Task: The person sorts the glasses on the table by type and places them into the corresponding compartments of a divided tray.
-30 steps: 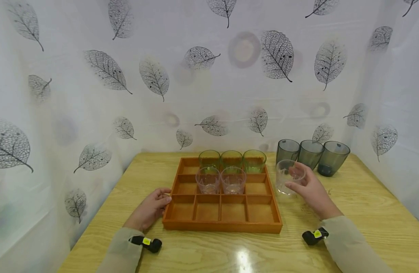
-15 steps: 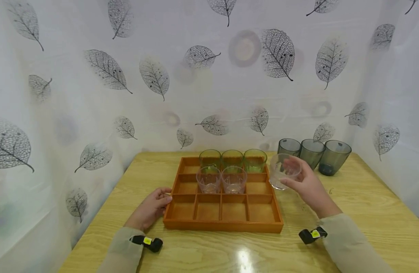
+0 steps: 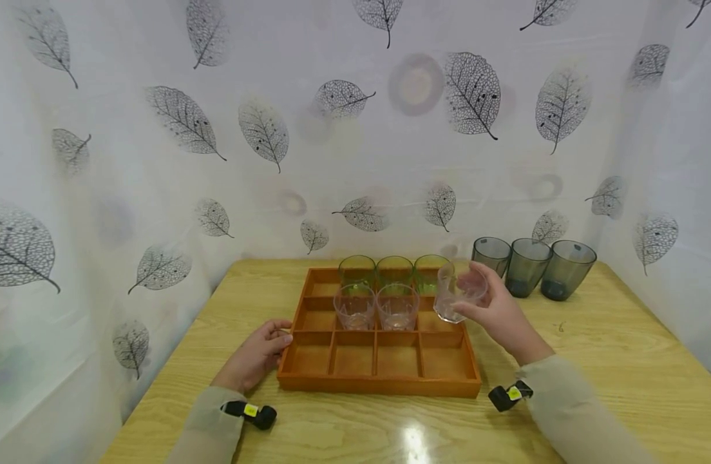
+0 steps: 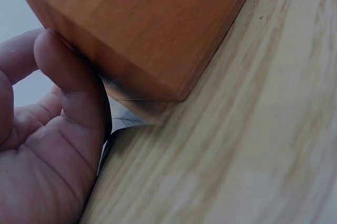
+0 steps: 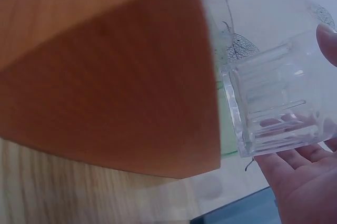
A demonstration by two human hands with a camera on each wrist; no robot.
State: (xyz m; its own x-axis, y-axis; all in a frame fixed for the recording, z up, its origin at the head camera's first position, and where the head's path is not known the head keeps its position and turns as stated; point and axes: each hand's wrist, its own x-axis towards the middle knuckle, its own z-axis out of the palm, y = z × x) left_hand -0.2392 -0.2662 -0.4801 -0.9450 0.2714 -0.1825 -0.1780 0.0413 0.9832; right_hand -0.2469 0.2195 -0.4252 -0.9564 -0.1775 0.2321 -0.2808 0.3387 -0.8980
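Observation:
My right hand (image 3: 503,316) holds a clear glass (image 3: 453,303) between thumb and fingers, over the right end of the tray's middle row. In the right wrist view the clear glass (image 5: 279,95) is tipped sideways, its ribbed base beside the tray's corner. A wooden tray (image 3: 379,385) is divided into compartments. Two more clear glasses (image 3: 354,316) stand in its middle row, and three green glasses (image 3: 357,274) in its back row. My left hand (image 3: 254,354) touches the tray's left side with thumb and fingertips; the left wrist view shows its thumb (image 4: 58,60) against the wood.
Three dark grey glasses (image 3: 527,270) stand in a row at the back right of the wooden table (image 3: 332,428). Behind the table hangs a white curtain (image 3: 361,154) with a leaf print. A black wrist camera (image 3: 506,396) is strapped to each sleeve.
My right hand has carried the clear glass left, from beside the tray to over its right compartments. My left hand stays at the tray's left side.

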